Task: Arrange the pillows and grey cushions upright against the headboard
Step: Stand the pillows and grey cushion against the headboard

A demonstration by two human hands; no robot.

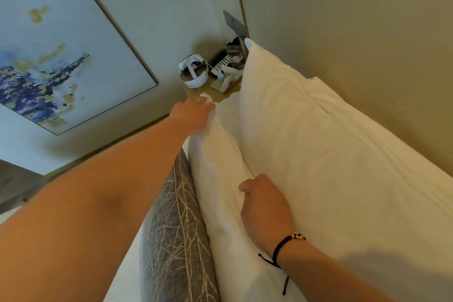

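Nearest the camera, the left forearm stretches over a grey woven cushion with a pale branch pattern (176, 235), which stands on edge. Touching the cushion's far side is a white front pillow (220, 179), also on edge. The right hand (266, 208), wearing a dark cord bracelet (282, 247) at the wrist, rests on the pillow's top edge, its fingers curled down over the side away from the cushion; its grip closes on that pillow. Farther along the same pillow, the left hand (193, 114) pinches the far top corner, so that grip also holds the pillow. Behind this pillow, a larger white back pillow (318, 142) leans upright against the beige padded headboard (367, 32). Beyond the pillows, a wooden bedside table (196, 92) carries a white headset (193, 70) and a telephone (219, 64). Left of the pillows hangs a framed blue and gold painting (49, 56).
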